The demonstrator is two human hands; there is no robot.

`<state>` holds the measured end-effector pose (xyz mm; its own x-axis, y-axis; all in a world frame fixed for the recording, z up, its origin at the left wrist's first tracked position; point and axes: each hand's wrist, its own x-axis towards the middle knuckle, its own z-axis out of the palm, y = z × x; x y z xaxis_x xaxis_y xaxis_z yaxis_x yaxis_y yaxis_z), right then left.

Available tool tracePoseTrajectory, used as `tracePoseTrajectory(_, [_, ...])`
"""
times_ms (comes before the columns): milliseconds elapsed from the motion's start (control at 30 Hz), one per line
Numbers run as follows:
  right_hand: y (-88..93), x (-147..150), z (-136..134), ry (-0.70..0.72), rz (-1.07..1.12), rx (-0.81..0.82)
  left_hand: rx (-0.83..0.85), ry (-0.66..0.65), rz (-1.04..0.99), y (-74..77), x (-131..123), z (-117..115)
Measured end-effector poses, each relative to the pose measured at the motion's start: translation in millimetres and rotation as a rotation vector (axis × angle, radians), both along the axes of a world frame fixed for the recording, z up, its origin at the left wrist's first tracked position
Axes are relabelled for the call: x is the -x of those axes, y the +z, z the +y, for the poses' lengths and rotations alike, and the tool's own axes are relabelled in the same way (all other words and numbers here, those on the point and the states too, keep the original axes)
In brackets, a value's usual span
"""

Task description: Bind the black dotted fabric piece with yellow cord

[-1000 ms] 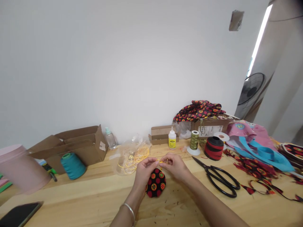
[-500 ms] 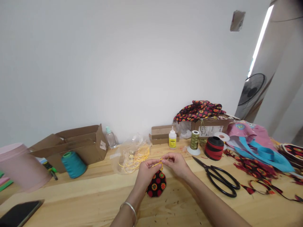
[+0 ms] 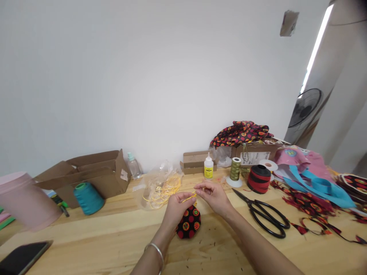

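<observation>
Between my two hands runs a thin yellow cord, joined at the top of a round black fabric piece patterned with red dots and flowers. My left hand pinches the cord between thumb and fingers, and its palm side hides part of the fabric's left edge. Close to its fingertips, my right hand also pinches the cord, just above the fabric. The exact knot or loop at the fingertips is too small to make out.
Black scissors lie right of my right arm. Behind my hands are tangled yellow cord in a plastic bag, a glue bottle and a green thread spool. A teal thread cone and a phone are at left.
My right hand's fingers have shifted slightly at the cord, with the index finger raised a little. The fabric piece stays almost in place.
</observation>
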<state>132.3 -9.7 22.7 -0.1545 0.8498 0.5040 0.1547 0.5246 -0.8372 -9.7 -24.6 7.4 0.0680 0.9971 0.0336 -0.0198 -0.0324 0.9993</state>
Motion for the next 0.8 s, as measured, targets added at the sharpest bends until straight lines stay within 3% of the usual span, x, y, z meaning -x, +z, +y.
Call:
tracePoseTrajectory(300, [8.8,-3,-7,-0.028,0.023,-0.059,0.018,0.014,0.025,-2.8,-1,2])
tracePoseTrajectory(600, [6.8,-3,-7,0.066,0.231,0.055,0.003,0.007,0.091,0.9,-3,1])
tracePoseTrajectory(800, [13.6,-7,-7,-0.012,0.329,0.112,0.007,0.006,0.098,1.8,-5,-1])
